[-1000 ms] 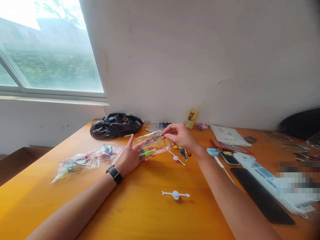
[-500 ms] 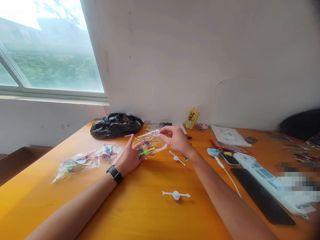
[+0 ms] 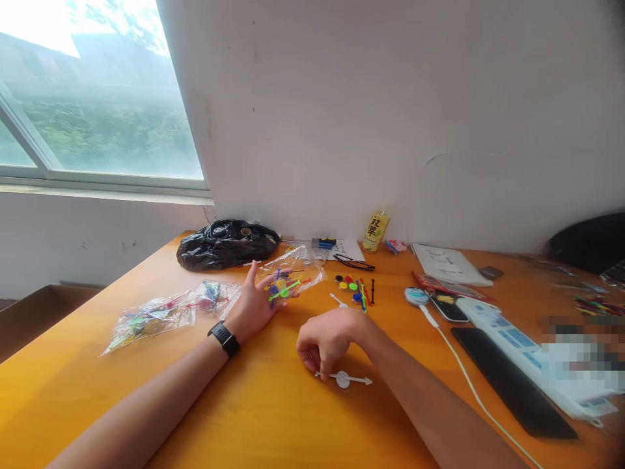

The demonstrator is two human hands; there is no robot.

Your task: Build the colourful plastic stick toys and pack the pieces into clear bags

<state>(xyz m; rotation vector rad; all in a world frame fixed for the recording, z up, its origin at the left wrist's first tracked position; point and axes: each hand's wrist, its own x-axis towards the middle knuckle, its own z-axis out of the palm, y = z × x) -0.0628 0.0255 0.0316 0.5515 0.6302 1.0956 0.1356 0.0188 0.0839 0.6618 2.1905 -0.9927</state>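
My left hand (image 3: 256, 298), with a black watch on its wrist, holds a clear plastic bag (image 3: 305, 266) from below, thumb raised. Inside the bag are several coloured arrow spinners (image 3: 286, 288), green, red, blue and yellow. Lower down, my right hand (image 3: 327, 342) is bent over with its fingers closed at the left end of a white arrow spinner (image 3: 343, 379). The fingertips are partly hidden behind the hand. A second white arrow spinner (image 3: 336, 300) lies just beyond my right hand, which partly covers it.
Coloured discs (image 3: 343, 285) and loose arrows (image 3: 366, 293) lie beyond the right hand. Filled clear bags (image 3: 156, 319) are at left, with a black plastic bag (image 3: 227, 244) behind. A yellow can (image 3: 375, 232), white cable (image 3: 469, 374), power strip (image 3: 508, 339) and black pad (image 3: 512, 384) are rightward.
My right hand has let go of the clear bag's top and come down toward me to the nearer white spinner. The left hand stays nearly in place with the bag.
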